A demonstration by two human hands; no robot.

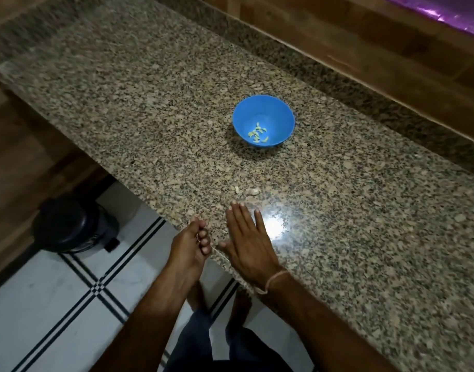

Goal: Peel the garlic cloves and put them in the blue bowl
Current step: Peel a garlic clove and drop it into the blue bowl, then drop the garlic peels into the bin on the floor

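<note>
Light, slippery garlic cloves (253,191) just beyond the flat, released right fingers (238,217) are best pinched sidewise; whether the curled left fingers (203,234) hold anything cannot be told

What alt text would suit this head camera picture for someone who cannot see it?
A person's right hand lies flat on a speckled granite counter, beside the left hand, fingers curled, at the counter's edge. Beyond them are two small pale pieces and a blue bowl holding several peeled garlic cloves.
</note>
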